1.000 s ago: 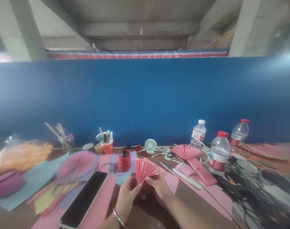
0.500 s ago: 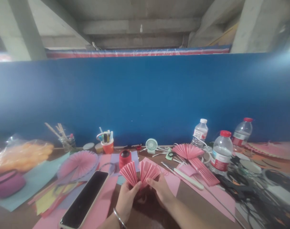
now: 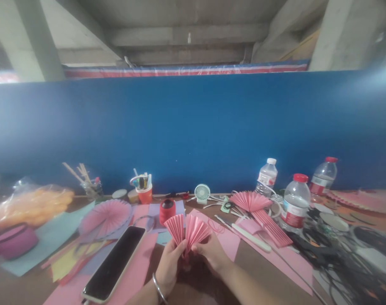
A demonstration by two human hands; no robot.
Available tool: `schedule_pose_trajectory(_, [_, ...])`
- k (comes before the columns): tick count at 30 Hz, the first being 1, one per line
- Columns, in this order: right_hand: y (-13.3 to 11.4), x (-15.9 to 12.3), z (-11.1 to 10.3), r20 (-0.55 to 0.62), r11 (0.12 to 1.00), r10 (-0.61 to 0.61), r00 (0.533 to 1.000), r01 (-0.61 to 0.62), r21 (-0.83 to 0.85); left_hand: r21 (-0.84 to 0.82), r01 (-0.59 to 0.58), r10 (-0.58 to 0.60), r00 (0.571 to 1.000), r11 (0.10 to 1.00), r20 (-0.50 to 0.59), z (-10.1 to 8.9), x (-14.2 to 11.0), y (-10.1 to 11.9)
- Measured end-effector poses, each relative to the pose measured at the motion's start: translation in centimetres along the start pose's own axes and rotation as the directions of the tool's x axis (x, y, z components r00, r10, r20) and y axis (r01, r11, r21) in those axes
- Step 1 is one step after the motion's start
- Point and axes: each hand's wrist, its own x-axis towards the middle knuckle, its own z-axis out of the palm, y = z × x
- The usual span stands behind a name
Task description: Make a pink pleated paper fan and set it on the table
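Hands [image 3: 190, 257] pinching pleated pink paper [image 3: 187, 232] near its base; lower fingers hard to make out.

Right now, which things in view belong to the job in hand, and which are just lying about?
Likely in the job:
pleated pink paper, held by left hand and right hand
flat pink paper sheet
red thread spool, perhaps

Likely just lying about:
black-screened phone
small round pale-green desk fan
clear plastic bottle with white cap
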Motion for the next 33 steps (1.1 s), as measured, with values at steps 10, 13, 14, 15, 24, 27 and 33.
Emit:
schedule_pose_trajectory(10, [0.3,0.4,-1.2,-0.049,0.998,-0.038,0.998,0.040,0.042,-0.006,0.122,-0.120,0.979,0.992,0.164,0.5,-0.3,0.6])
schedule_pose_trajectory(13, [0.2,0.4,-1.4,-0.059,0.998,-0.058,0.997,0.058,-0.002,-0.036,0.154,-0.144,0.969,0.987,0.202,0.4,-0.5,0.8])
schedule_pose_trajectory(14, [0.2,0.4,-1.4,-0.063,0.998,-0.060,0.996,0.059,-0.017,-0.064,0.175,-0.158,0.966,0.982,0.207,0.4,-0.6,0.9])
schedule_pose_trajectory(15, [0.2,0.5,-1.5,-0.069,0.998,-0.058,0.996,0.056,-0.029,-0.091,0.194,-0.171,0.962,0.977,0.213,0.4,-0.6,1.1])
schedule_pose_trajectory(24, [0.4,0.8,-2.5,-0.097,0.996,-0.084,0.992,0.084,-0.004,0.088,0.124,-0.146,0.935,0.988,0.324,-0.1,-0.4,0.9])
schedule_pose_trajectory(27, [0.1,1.0,-3.1,-0.149,0.990,-0.138,0.979,0.142,0.015,0.176,0.074,-0.124,0.948,0.982,0.292,-0.2,-0.1,0.3])
schedule_pose_trajectory(33, [-0.3,1.0,-3.0,-0.140,0.987,-0.151,0.979,0.157,0.030,0.310,0.125,-0.173,0.976,0.943,0.134,-0.1,-0.2,-0.5])
